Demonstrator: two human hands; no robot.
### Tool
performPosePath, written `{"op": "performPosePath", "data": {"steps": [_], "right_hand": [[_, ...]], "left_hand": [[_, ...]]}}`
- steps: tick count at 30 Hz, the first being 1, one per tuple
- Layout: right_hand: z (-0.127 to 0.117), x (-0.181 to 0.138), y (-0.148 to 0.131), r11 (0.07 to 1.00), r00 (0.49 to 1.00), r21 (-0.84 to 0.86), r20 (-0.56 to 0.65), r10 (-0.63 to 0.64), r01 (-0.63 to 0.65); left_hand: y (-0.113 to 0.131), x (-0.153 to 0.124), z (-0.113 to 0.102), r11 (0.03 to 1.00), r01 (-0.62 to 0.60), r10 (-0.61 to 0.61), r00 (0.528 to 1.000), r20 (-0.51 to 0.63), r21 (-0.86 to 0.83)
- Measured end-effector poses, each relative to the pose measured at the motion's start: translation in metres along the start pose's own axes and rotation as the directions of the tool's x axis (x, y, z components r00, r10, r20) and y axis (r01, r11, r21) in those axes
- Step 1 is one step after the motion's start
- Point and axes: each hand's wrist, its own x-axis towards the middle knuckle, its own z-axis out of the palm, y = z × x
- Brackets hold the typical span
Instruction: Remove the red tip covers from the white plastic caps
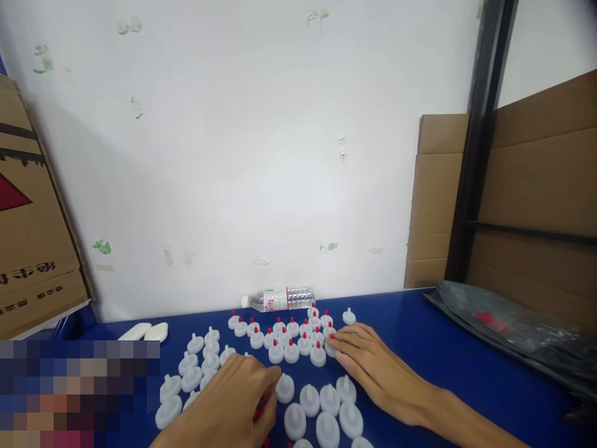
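My left hand (240, 395) is closed, its fingers curled over small red tips (260, 410) that show below the index finger. Beside its fingertips stands a white nozzle cap (285, 389) without a red tip. My right hand (382, 376) reaches in from the right, fingers and thumb around a white nozzle cap with a red tip (331, 348), partly hidden by the fingers. That cap is at the edge of a cluster of red-tipped white caps (290, 353). Several plain white caps (329, 399) stand between my hands, and more plain caps (191, 378) lie left of my left hand.
A clear plastic bottle (280, 299) lies against the wall on the blue table (401, 330). Two white oval pieces (156, 332) rest at the left. A dark plastic bag (504, 323) with red pieces lies right. Cardboard (433, 205) stands behind; a carton (37, 218) is left.
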Motion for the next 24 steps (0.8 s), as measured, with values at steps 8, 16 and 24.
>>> {"op": "performPosePath", "data": {"steps": [8,16,24], "right_hand": [[-0.01,-0.002,-0.009,1.0,0.976,0.027,-0.219,0.003,0.003],[-0.011,-0.004,-0.06,0.893,0.885,0.075,-0.193,-0.423,0.443],[-0.012,-0.001,-0.061,0.897,0.893,0.002,-0.088,-0.44,0.442]], "left_hand": [[0.012,0.004,0.007,0.986,-0.163,0.164,0.914,-0.37,0.036],[0.035,0.008,0.016,0.953,-0.26,0.302,0.81,-0.502,0.154],[0.036,0.009,0.01,0.939,-0.34,0.332,0.846,-0.417,0.059]]}}
